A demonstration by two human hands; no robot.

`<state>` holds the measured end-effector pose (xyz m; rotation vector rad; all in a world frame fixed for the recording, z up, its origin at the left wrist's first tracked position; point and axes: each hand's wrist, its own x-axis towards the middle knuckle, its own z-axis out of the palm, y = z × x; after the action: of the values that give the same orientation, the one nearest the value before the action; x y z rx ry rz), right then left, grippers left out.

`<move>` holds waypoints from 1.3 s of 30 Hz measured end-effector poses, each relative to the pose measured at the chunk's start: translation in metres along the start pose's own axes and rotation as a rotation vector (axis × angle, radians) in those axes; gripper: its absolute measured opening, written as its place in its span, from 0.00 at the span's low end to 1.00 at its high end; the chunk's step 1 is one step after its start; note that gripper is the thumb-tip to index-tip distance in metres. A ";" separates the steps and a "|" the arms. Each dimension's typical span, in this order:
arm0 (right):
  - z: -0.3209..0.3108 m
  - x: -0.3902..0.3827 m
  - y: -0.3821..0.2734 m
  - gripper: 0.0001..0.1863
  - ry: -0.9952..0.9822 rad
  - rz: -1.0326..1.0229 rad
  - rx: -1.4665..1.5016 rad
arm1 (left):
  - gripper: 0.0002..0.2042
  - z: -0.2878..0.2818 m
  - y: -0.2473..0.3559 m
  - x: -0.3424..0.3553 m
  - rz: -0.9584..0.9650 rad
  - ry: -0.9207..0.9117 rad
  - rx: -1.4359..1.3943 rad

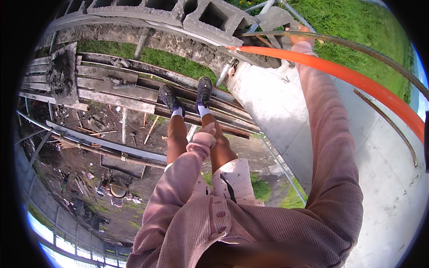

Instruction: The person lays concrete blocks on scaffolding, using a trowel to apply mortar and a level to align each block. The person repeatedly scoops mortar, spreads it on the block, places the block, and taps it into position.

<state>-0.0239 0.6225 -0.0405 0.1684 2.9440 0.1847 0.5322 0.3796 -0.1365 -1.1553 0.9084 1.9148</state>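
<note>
Visibly, the grey piece (pixel 273 18) by the right hand (pixel 299 35) looks rough — round-edged.

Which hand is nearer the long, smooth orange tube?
Right. The right hand is just beyond the long orange tube, which crosses in front of its sleeve; the left hand is farther off, by the bare legs.

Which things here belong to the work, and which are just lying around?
Likely part of the work:
grey hollow blocks, near the right hand
grey piece beside that hand
dark heap at left

Seemingly just lying about:
rusty bar on the pale slab
round tan object far below
</note>
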 end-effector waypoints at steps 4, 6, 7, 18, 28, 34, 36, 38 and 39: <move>-0.016 0.005 0.012 0.40 0.106 0.356 0.242 | 0.25 -0.023 0.017 -0.017 0.115 -0.016 0.104; -0.031 0.002 0.019 0.39 0.102 0.563 0.440 | 0.24 -0.036 0.030 -0.025 0.161 -0.010 0.107; -0.041 -0.003 0.025 0.40 0.112 0.672 0.549 | 0.24 -0.038 0.036 -0.028 0.134 -0.005 0.038; -0.058 -0.128 0.044 0.19 0.700 0.691 1.164 | 0.25 -0.005 0.085 -0.051 -0.007 -0.044 0.105; -0.117 -0.261 0.015 0.15 0.704 0.589 0.986 | 0.25 -0.007 0.078 -0.029 -0.052 -0.280 0.164; -0.130 -0.347 0.001 0.14 0.620 0.628 1.014 | 0.25 0.050 0.123 -0.083 0.168 -0.470 -0.036; -0.140 -0.372 -0.007 0.14 0.618 0.603 1.080 | 0.35 0.079 0.159 -0.120 0.308 -0.406 0.291; -0.155 -0.405 -0.018 0.14 0.483 0.587 0.943 | 0.42 0.100 0.196 -0.156 0.339 -0.376 0.547; -0.163 -0.416 -0.022 0.14 0.413 0.624 0.859 | 0.45 0.108 0.215 -0.168 0.313 -0.382 0.641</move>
<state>0.3482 0.5311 0.1895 1.2832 3.0177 -1.0936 0.3647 0.3274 0.0985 -0.2732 1.3961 1.7780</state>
